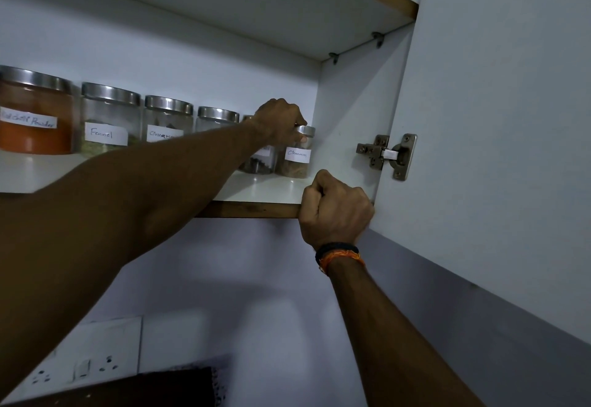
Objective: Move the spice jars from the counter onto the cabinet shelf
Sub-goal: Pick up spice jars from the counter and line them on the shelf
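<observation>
A: What is your left hand [281, 118] on?

B: Your left hand is closed over the steel lid of the last jar [295, 157] at the right end of the row, standing upright on the cabinet shelf [271, 189] near the side wall. Its handwritten label is hard to read; brownish bits lie at the bottom.

A: And your right hand [335, 211]?

B: Your right hand is curled into a fist around the front edge of the shelf, just beside the open door [495, 150] and below the hinge [387, 155]. A dark and orange wristband [340, 256] sits on that wrist.

A: What else stands in the row?

B: From the left: a red chilli powder jar [35, 112] filled nearly to the lid with orange-red powder; a Fennel jar [110, 120] with a low greenish layer; a third jar [168, 120], label partly covered by your arm; a fourth jar [217, 117], mostly hidden; and a fifth jar [259, 162] touching the held one, with dark pieces at its base. All have steel lids.
</observation>
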{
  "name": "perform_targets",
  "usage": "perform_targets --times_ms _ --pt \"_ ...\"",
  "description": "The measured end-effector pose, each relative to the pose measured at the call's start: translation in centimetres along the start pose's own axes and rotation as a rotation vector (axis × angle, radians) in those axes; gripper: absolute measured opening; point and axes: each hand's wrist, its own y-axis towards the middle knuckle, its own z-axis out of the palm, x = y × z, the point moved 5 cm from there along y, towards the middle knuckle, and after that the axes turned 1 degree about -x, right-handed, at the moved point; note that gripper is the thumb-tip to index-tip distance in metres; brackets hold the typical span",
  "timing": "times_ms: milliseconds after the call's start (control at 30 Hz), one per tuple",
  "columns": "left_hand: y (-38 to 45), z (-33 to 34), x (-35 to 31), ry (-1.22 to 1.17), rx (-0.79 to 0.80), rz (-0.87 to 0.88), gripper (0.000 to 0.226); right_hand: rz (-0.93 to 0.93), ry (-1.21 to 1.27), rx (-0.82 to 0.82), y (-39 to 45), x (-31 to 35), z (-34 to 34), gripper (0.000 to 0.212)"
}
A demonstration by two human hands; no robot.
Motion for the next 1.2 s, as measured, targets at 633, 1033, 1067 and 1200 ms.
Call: perform_targets --times_ms 633,1033,1067,1200 --pt "-4.7 -3.3 0.0 -0.025 -0.068 0.111 0.066 0.011 -0.063 0.047 -0.1 0.4 -0.2 0.024" --pt "-15.6 -8.5 1.3 -0.111 0.290 0.095 0.063 0.020 -0.282 0.545 0.2 1.3 0.1 0.037" --pt "-16.6 -9.0 1.5 -0.096 0.306 0.090 0.067 0.029 -0.297 0.592 0.2 1.6 0.1 0.038" --pt "-20.1 -11.4 2.9 0.008 0.325 0.058 0.074 0.064 -0.302 0.756 0.0 4.1 0.0 0.039"
